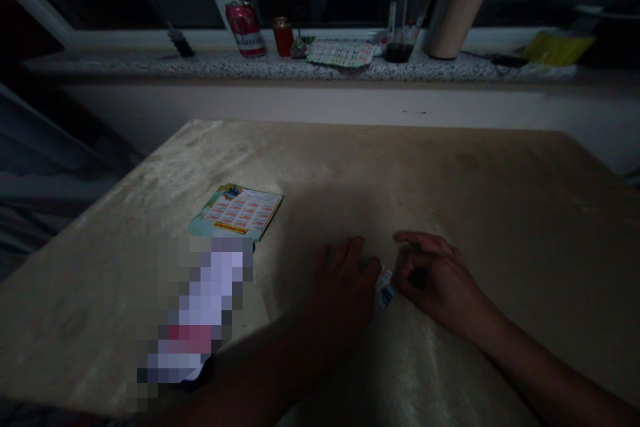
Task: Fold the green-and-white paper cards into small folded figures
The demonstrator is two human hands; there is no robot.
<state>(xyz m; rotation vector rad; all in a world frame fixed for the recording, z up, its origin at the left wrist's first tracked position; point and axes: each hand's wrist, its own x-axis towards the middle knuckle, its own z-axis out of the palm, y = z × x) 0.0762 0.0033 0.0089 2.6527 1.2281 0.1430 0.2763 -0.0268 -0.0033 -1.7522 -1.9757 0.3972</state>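
Observation:
Low over the middle of the table, my left hand (345, 290) has its fingers bent towards the surface. Its thumb side covers the left edge of a small piece of printed paper (385, 290). My right hand (437, 283) meets the paper's right edge with thumb and index finger pinched in a ring. Its other fingers curl above. The paper shows white, blue and red print; both its side edges are hidden by my fingers. To the left lies a flat calendar-printed card or booklet (243, 210). Dim light blurs the fingertips.
A pixelated long object (205, 310) lies left of my left forearm. The table (475, 173) reaches to a wall below a stone windowsill (200, 67). On the sill stand a red can (245, 30), an orange jar (283, 38), a lidded cup (404, 20) and a tall tube (463, 7).

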